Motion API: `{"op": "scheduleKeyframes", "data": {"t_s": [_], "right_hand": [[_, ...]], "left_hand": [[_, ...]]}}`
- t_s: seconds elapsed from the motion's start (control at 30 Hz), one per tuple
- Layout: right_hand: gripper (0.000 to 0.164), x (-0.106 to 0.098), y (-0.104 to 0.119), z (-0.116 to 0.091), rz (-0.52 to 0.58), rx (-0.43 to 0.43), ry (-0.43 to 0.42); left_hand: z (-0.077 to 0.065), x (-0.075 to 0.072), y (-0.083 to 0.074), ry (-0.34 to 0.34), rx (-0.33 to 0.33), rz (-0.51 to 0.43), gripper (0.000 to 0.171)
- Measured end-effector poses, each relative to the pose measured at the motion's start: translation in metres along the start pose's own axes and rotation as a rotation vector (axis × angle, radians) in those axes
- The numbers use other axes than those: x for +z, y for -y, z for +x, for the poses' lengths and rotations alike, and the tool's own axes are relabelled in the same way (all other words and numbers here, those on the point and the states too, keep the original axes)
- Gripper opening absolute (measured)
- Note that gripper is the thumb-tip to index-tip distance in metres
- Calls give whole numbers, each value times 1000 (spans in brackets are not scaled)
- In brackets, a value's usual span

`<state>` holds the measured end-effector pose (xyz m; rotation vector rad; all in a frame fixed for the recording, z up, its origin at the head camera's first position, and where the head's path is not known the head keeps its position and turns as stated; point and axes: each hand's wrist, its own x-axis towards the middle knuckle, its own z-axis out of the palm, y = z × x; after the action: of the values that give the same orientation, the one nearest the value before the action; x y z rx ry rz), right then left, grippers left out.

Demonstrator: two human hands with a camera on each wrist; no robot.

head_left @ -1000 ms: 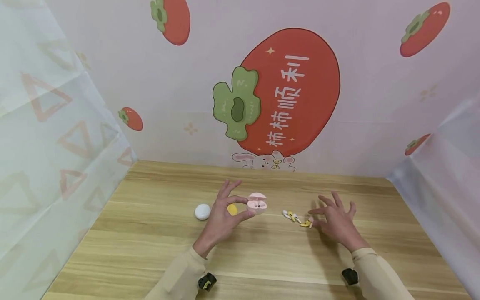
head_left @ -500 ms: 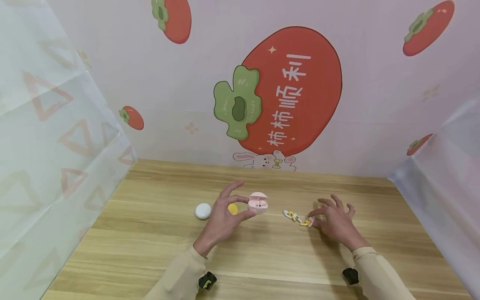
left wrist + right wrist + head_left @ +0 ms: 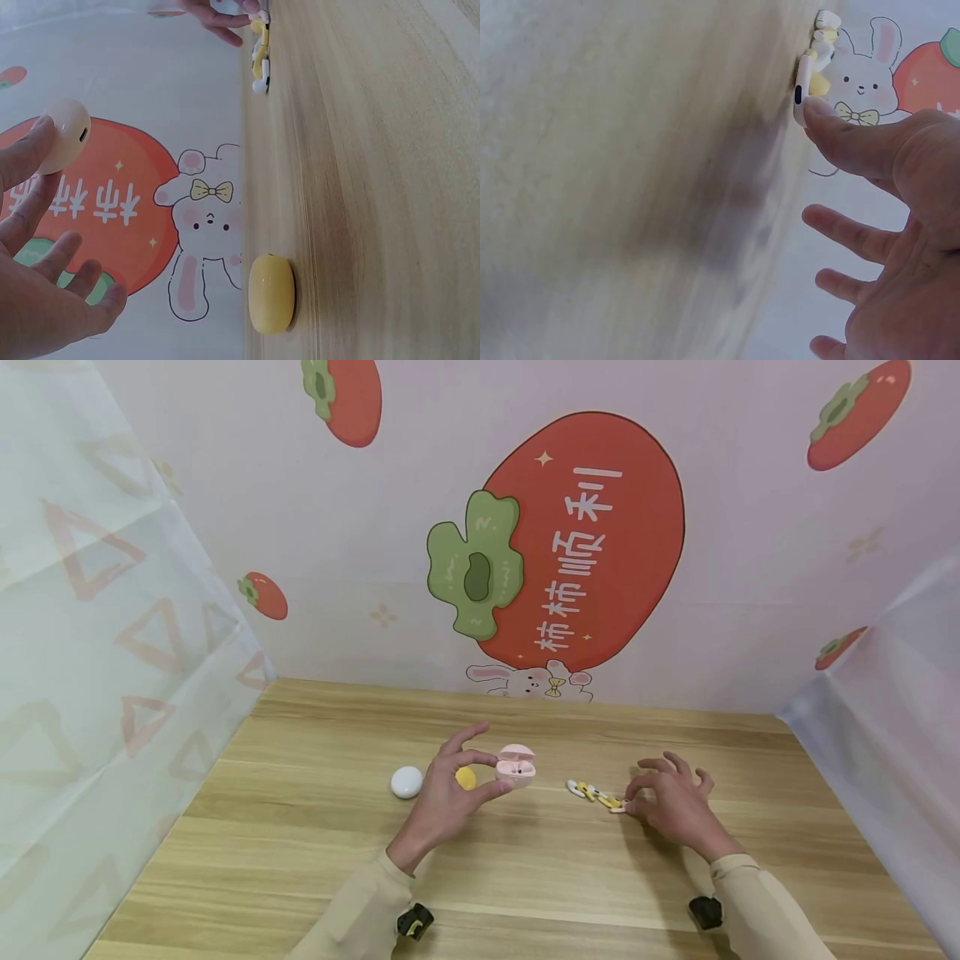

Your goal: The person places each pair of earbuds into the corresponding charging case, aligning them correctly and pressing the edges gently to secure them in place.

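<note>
My left hand (image 3: 441, 789) pinches a pink earbud case (image 3: 516, 774) between thumb and index finger, raised above the table. Its lid is up; at least one small dark spot shows inside, too small to make out. A short row of white and yellow earbuds (image 3: 584, 790) lies on the table to the right of the case. At the row's near right end my right hand (image 3: 675, 806) has its thumb and index finger on a pink earbud (image 3: 802, 79). In the right wrist view the thumb presses its stem, and the index fingertip is hidden.
A closed white earbud case (image 3: 407, 782) rests left of my left hand. Partly behind that hand sits a yellow earbud case (image 3: 271, 294). The wooden table (image 3: 337, 877) ends at a printed backdrop (image 3: 360, 635), with cloth sides left and right.
The right fingers have curled closer together, and the pink earbud has turned from standing up to lying flatter along the row's end. The left hand and its case stay nearly still.
</note>
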<state>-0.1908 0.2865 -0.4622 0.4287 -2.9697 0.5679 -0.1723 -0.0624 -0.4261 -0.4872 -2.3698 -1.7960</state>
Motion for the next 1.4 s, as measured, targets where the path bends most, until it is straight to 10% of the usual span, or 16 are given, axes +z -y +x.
{"op": "scheduleKeyframes", "data": {"t_s": [1.4], "right_hand": [[27,-47,80,3,152,-373,-368]], "left_hand": [[0,3,2,-13,6,28,18]]}}
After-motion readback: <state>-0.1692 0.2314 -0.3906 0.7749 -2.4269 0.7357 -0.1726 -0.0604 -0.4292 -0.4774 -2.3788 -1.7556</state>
